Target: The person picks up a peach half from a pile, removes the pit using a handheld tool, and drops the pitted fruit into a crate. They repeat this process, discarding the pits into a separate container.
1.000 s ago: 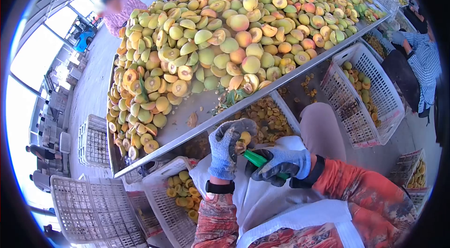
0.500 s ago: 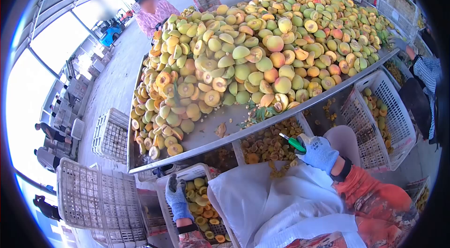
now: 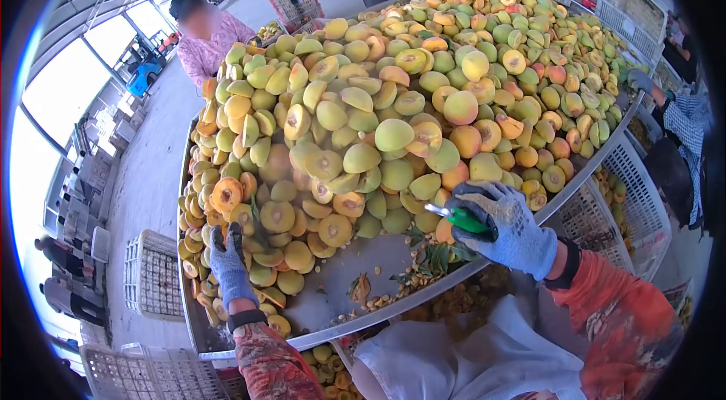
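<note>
A large heap of halved and whole peaches (image 3: 393, 135) lies on a metal-edged table (image 3: 333, 290). My left hand (image 3: 229, 264), in a grey-blue glove, is at the heap's left side with thumb and fingers apart, against the peach halves there. My right hand (image 3: 510, 230), gloved the same way, is closed around a green-handled knife (image 3: 470, 221) with a short metal tip pointing left. It is over the front of the heap, near some green leaves (image 3: 439, 258) and loose pits. Whether the left fingertips grip a peach cannot be made out.
Under the table's front edge a crate of peach halves (image 3: 329, 370) stands near my left forearm. White crates (image 3: 639, 188) stand at the right, beside a co-worker's gloved hand (image 3: 640, 81). Two people (image 3: 215, 41) are across the table. More crates (image 3: 155, 275) are on the floor at left.
My left hand has risen from the crate below to the heap's left side. My right hand has moved up over the table edge with the knife. The view has shifted closer to the heap.
</note>
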Demonstrator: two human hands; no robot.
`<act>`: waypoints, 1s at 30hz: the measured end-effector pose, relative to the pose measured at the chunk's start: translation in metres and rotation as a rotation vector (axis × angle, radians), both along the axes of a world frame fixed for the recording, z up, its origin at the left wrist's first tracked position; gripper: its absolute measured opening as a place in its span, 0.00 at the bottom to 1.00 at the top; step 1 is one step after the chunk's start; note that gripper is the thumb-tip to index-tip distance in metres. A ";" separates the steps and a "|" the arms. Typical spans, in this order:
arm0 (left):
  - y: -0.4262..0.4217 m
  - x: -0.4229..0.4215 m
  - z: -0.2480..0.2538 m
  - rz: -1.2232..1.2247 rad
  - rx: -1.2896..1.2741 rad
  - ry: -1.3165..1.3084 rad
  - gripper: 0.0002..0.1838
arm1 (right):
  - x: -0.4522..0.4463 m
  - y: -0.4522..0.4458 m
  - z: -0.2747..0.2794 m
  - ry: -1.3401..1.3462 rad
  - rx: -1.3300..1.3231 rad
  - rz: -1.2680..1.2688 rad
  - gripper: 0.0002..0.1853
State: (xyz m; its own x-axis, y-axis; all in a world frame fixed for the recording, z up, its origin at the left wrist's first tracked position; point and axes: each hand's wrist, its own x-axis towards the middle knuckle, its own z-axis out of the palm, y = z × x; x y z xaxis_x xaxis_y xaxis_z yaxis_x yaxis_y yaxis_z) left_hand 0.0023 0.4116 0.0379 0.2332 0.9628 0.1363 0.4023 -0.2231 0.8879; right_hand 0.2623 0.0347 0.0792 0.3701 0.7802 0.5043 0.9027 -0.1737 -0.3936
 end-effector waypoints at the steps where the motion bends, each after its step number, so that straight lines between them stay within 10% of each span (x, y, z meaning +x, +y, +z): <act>1: 0.033 -0.004 -0.023 -0.044 0.092 0.026 0.34 | 0.012 0.020 0.005 -0.043 0.045 -0.015 0.18; 8: 0.097 0.008 -0.055 -0.392 0.161 0.054 0.31 | 0.090 0.200 0.029 0.260 -0.068 0.057 0.20; 14: 0.022 0.033 -0.021 -0.209 -0.040 -0.022 0.27 | 0.094 0.248 0.024 0.261 -0.246 -0.057 0.23; 19: -0.032 0.055 -0.033 -0.337 -0.034 -0.302 0.32 | 0.023 0.215 0.012 -0.178 -0.312 -0.036 0.19; 22: -0.070 0.065 -0.028 -0.332 0.475 0.342 0.32 | -0.006 0.201 -0.021 -0.442 -0.294 -0.098 0.19; 30: -0.133 0.061 -0.039 -0.186 0.645 0.676 0.25 | -0.045 0.116 -0.066 -0.574 -0.500 0.096 0.16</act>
State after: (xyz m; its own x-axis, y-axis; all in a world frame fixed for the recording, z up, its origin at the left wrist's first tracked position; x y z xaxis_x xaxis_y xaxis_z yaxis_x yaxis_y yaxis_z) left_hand 0.0632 0.2781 -0.0007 0.5992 0.6887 0.4082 0.6942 -0.7009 0.1636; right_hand 0.2177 0.1511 0.0136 0.0755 0.9816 0.1754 0.9621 -0.1180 0.2460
